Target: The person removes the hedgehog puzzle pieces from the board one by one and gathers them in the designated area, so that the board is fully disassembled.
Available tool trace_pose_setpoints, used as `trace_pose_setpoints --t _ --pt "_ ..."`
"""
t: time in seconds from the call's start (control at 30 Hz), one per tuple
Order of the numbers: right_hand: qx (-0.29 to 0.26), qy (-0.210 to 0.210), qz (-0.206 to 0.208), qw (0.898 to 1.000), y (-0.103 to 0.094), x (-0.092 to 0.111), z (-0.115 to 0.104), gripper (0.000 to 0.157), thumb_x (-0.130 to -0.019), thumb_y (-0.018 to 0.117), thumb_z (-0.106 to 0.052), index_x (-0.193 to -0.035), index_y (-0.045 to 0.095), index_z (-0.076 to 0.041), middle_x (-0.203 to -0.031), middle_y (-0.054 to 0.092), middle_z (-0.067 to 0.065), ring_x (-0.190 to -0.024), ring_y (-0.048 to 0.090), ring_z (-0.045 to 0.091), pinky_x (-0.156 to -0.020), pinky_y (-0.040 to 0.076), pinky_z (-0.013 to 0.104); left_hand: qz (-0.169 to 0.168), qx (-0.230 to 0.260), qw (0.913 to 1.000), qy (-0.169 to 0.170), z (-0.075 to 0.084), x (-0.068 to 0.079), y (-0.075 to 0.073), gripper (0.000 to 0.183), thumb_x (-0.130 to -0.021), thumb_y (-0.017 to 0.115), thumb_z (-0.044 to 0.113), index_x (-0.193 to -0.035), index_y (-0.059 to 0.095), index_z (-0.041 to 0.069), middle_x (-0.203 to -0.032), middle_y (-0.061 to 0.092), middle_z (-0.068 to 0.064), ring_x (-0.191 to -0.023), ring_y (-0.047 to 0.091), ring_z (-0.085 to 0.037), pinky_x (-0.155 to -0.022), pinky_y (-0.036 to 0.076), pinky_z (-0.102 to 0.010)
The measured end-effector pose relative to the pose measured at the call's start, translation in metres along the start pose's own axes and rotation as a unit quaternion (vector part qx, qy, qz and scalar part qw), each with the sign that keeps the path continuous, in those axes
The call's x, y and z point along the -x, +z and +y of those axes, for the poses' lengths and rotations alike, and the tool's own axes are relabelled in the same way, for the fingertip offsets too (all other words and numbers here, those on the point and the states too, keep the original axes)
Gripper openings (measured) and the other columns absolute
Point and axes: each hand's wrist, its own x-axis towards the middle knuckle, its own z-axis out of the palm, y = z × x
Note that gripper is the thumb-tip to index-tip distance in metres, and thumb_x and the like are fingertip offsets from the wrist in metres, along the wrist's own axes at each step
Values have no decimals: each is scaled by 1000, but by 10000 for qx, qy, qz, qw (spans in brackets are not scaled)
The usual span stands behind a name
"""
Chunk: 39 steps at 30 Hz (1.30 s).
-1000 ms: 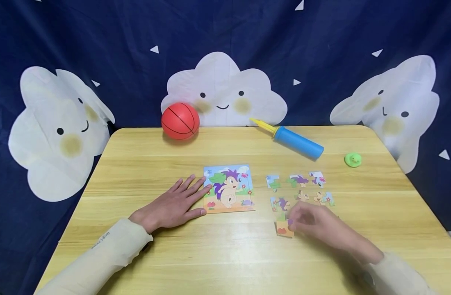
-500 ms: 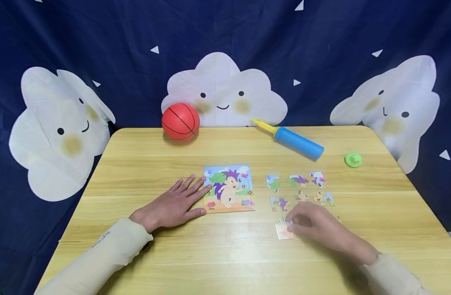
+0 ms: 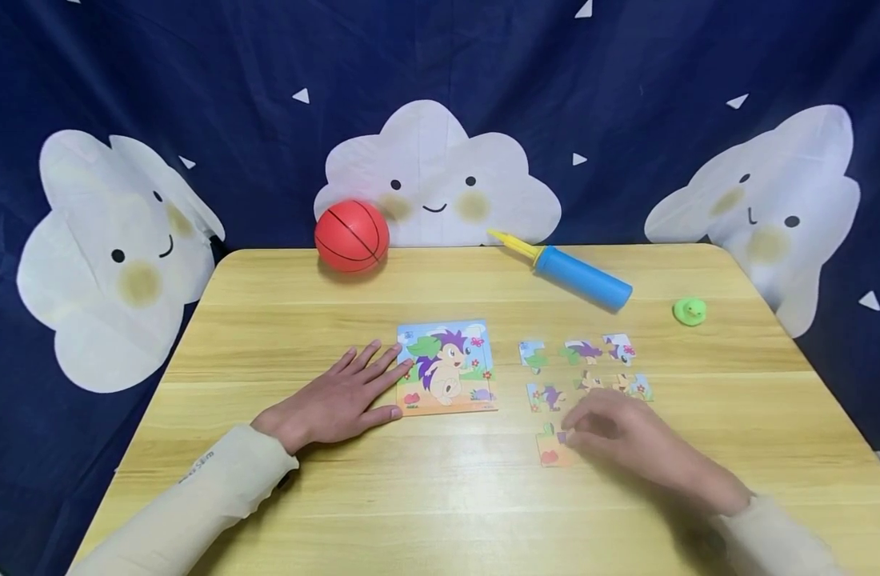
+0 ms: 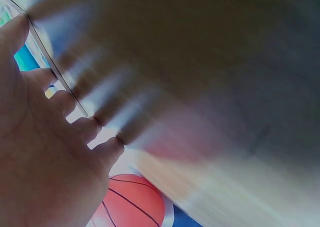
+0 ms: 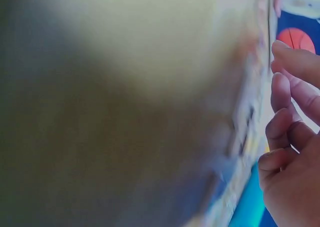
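My left hand [image 3: 342, 400] lies flat on the table with its fingers spread. Its fingertips touch the left edge of a square picture board [image 3: 447, 368] showing a purple hedgehog. In the left wrist view, the fingers [image 4: 62, 102] reach along the board's edge. Farther right, my right hand [image 3: 627, 432] pinches the right side of an orange puzzle piece [image 3: 551, 454] between thumb and fingertips, close over the table. Around it lie loose puzzle pieces: a blue-and-green corner piece [image 3: 532, 354], a purple piece [image 3: 548, 398] and several more, some partly hidden behind the right hand.
Toward the back of the wooden table [image 3: 282, 288] sits a red ball [image 3: 352, 237] with black lines. A blue hand pump [image 3: 582, 278] with a yellow nozzle lies right of it. At the right is a small green rubber duck [image 3: 690, 312]. A dark blue cloud-patterned curtain hangs behind.
The orange piece tilts under the right hand's fingers, its face catching glare half a second ago and showing its colours now. The right hand shifts only slightly; the left stays still.
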Motion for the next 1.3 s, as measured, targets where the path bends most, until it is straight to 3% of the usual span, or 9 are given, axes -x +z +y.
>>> trace_pose_setpoints --t 0.17,0.33,0.6,1.13,1.3 --pt "434 72 252 9987 -20 8 7 31 -89 92 -14 -112 80 -30 -106 75 -17 -98 66 0 -86 60 22 -15 6 10000 -3 0 0 0 74 -113 51 56 -175 28 24 -184 15 -8 -171 8 -42 -136 11 -67" --pt "935 152 181 9953 -29 19 13 31 -86 95 -22 -111 80 -30 -109 73 -18 -100 63 0 -89 59 24 -21 -35 10000 -19 -1 1 0 74 -113 51 57 -175 27 25 -184 16 -8 -171 8 -42 -137 11 -66" --pt "794 -76 182 9966 -22 26 19 33 -85 94 -18 -113 79 -26 -103 67 -18 -91 54 -1 -76 54 23 -11 -39 10000 -17 -2 2 0 74 -112 51 58 -175 27 25 -184 16 -8 -171 8 -41 -137 11 -66" --pt "676 -248 65 9974 -20 25 20 33 -86 93 -14 -112 78 -29 -101 66 -19 -90 56 -1 -73 55 23 8 -68 10000 -37 -3 2 0 75 -113 50 58 -175 26 25 -184 16 -7 -171 8 -41 -137 11 -64" --pt "587 -141 133 9981 -25 25 19 34 -88 92 -14 -114 78 -31 -106 71 -18 -96 62 0 -83 56 19 -7 -68 10000 -41 -3 1 -1 75 -113 49 59 -175 26 26 -184 16 -7 -171 7 -40 -138 11 -63"
